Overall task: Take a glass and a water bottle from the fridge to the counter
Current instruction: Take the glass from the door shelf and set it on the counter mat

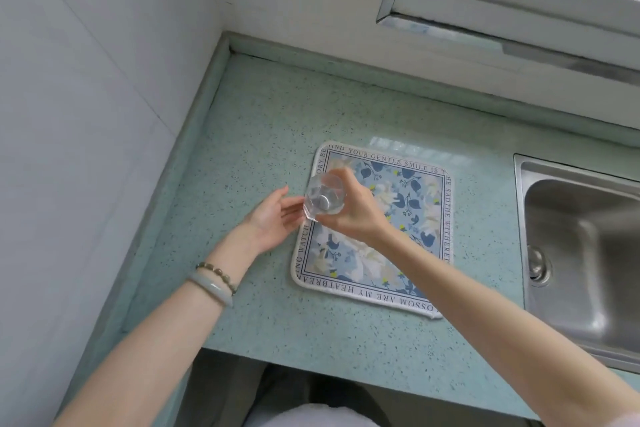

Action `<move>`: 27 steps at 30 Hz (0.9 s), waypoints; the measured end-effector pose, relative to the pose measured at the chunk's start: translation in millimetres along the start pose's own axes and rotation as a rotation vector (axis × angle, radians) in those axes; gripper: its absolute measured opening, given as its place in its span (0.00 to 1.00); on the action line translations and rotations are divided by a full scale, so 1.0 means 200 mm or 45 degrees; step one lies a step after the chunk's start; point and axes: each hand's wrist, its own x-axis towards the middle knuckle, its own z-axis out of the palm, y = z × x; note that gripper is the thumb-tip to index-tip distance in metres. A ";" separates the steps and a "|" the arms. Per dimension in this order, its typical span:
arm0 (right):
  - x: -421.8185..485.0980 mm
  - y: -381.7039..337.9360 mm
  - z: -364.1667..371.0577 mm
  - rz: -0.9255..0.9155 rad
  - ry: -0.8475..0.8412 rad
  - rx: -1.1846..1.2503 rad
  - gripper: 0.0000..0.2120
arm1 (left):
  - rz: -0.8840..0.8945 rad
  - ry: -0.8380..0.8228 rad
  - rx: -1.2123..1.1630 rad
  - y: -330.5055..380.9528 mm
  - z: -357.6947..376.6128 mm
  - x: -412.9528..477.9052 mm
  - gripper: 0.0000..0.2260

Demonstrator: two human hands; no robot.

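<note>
Glass (323, 196) sits clear and upright at the far left corner of a floral mat (377, 225) on the pale green counter (242, 135). Left hand (273, 218) lies open, fingertips beside it. Right hand (349, 208) is wrapped around the glass. Steel sink (585, 246) lies farther right.

Sink (585, 236) cut by right edge — glass (323, 198) blurred, mat (377, 229) partly hidden under arm.

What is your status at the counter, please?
Right hand gripping glass over mat corner. Left hand open beside it. No bottle visible.
</note>
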 end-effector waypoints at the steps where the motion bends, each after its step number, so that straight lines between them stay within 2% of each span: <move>1: 0.00 0.01 0.01 0.006 -0.002 -0.002 0.31 | 0.000 -0.001 0.030 0.00 0.01 0.00 0.22; 13: 0.01 0.03 0.03 0.048 -0.006 0.004 0.32 | -0.027 -0.117 0.065 0.00 0.00 0.02 0.23; 18: 0.01 0.03 0.02 0.047 -0.028 0.007 0.32 | -0.029 -0.116 0.069 0.01 0.00 0.02 0.21; 22: 0.00 0.01 -0.01 0.029 -0.073 0.028 0.36 | -0.004 -0.100 0.056 0.02 0.01 0.00 0.22; 27: -0.03 -0.06 -0.07 0.008 -0.013 0.133 0.38 | 0.074 -0.047 -0.010 0.07 0.00 -0.03 0.23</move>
